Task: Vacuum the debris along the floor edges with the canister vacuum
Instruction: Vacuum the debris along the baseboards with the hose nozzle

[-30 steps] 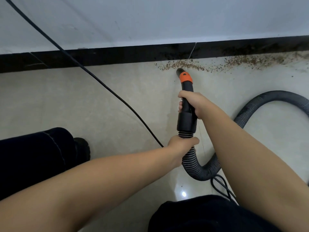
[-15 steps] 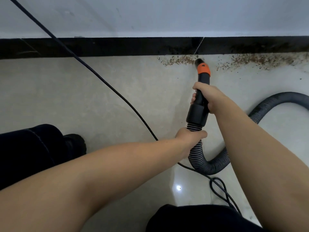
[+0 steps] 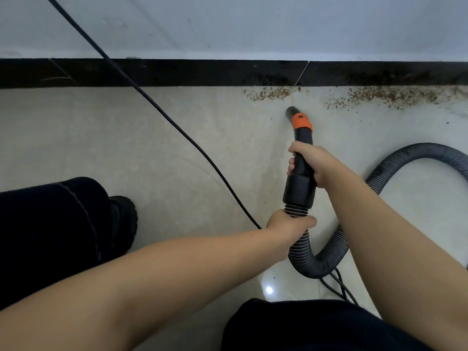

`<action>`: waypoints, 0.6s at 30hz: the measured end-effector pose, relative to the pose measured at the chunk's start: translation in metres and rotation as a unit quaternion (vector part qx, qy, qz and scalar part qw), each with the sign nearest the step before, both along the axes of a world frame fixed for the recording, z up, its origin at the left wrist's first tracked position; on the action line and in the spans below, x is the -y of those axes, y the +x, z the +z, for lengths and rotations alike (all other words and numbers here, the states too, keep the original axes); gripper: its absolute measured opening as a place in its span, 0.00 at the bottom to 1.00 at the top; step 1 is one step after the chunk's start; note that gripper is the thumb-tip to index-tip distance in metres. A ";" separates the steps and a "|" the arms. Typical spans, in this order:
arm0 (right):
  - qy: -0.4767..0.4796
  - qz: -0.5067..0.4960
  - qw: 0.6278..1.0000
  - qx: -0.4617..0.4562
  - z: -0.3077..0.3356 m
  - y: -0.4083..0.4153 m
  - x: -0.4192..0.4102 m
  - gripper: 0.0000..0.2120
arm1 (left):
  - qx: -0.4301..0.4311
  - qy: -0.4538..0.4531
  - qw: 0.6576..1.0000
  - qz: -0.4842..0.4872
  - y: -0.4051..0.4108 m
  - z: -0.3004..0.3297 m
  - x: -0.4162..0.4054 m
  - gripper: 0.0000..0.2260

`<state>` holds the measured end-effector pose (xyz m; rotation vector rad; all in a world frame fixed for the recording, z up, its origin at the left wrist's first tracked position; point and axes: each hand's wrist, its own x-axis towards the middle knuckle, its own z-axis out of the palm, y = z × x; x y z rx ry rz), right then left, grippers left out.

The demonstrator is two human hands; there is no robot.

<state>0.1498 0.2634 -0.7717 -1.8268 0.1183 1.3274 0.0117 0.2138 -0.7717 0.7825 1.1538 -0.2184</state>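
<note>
Soft, dim, bluish light falls evenly, casting only faint shadows. A small bright glare spot sits on the glossy pale tiled floor [image 3: 157, 153] near its bottom edge. The wide lens bows the black skirting strip [image 3: 177, 72] slightly. Focus is fairly sharp throughout, with mild softness toward the corners.

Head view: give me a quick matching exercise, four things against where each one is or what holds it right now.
Things:
1. black vacuum nozzle with orange collar
2. grey ribbed vacuum hose
3. brown crumbly debris
4. thin black power cord

States:
A. lies along the black baseboard
B. runs diagonally across the pale floor tiles
C. gripped by the right hand
D. gripped by the left hand

Pairs: 1-C, 2-D, 3-A, 4-B
</note>
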 end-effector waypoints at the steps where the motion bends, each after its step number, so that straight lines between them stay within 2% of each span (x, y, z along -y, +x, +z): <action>1: -0.001 0.017 1.000 -0.006 0.000 -0.004 0.004 0.05 | -0.002 -0.005 1.000 0.000 -0.003 0.000 0.007 0.07; 9: -0.001 0.077 0.997 -0.009 0.002 -0.013 0.006 0.06 | -0.002 -0.016 0.999 0.035 -0.008 0.005 0.019 0.06; 18: 0.035 0.125 0.991 0.009 -0.002 -0.046 -0.053 0.06 | -0.024 0.027 0.994 0.107 -0.024 -0.005 -0.023 0.05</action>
